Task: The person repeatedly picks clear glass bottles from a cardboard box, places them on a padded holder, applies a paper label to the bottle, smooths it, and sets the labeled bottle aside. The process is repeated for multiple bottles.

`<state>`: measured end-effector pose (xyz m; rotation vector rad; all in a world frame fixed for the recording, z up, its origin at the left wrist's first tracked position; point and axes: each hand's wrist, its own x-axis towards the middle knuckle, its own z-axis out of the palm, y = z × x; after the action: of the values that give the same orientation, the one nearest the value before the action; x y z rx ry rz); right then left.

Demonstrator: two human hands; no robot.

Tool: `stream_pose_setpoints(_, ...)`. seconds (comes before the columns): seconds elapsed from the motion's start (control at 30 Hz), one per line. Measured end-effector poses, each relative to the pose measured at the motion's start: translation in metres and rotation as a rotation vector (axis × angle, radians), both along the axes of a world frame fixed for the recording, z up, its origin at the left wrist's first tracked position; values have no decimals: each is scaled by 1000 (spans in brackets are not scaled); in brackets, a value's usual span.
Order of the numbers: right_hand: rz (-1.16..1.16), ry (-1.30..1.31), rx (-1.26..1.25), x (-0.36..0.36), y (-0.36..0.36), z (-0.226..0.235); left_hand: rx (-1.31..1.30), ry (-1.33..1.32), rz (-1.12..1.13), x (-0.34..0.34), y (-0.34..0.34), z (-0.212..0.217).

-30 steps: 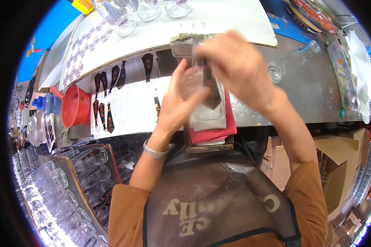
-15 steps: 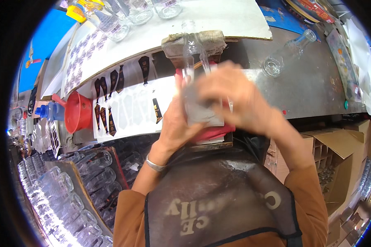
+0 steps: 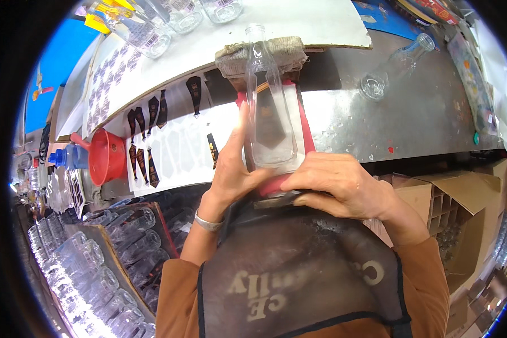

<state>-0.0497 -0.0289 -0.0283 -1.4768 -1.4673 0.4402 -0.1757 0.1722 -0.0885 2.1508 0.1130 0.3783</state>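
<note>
A clear glass bottle (image 3: 273, 121) lies on its side on a padded stand, its neck on a rolled cloth rest (image 3: 290, 53) and its base toward me. A dark tie-shaped label shows at the bottle's middle. My left hand (image 3: 231, 163) is closed on the bottle, fingers along its left side and thumb by the base. Just right of the base, my right hand (image 3: 341, 183) has bent fingers at the near edge of the stand's red cloth (image 3: 273, 185). What lies between those fingers is hidden.
A white sheet with dark tie-shaped labels (image 3: 152, 112) lies left of the stand, by a red dipper (image 3: 108, 158). Another glass bottle (image 3: 397, 65) lies on the metal table at right. Several bottles fill a rack (image 3: 101, 281) lower left; an open divided carton (image 3: 462, 197) is lower right.
My right hand has moved from over the bottle down to the stand's near edge, uncovering the bottle and its dark label. My left hand stays at the bottle's left side.
</note>
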Motion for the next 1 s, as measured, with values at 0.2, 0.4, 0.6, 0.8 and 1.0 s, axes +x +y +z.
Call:
stream_pose_setpoints(0.2, -344, 682, -210, 37, 9, -16, -26, 26, -7, -4, -4, 6)
stream_pose_setpoints(0.4, -461, 394, -337, 70, 63, -37, 67, -57, 28, 24, 1, 31)
stream_pose_setpoints(0.6, -438, 255, -410, 71, 86, -20, 285, -26, 111, 35, -5, 28)
stream_pose_setpoints(0.8, -425, 242, -399, 75, 87, -26, 161, -4, 132, 36, -9, 25)
stream_pose_setpoints(1.0, -376, 373, -399, 79, 80, -23, -33, -68, 77, 32, -1, 15)
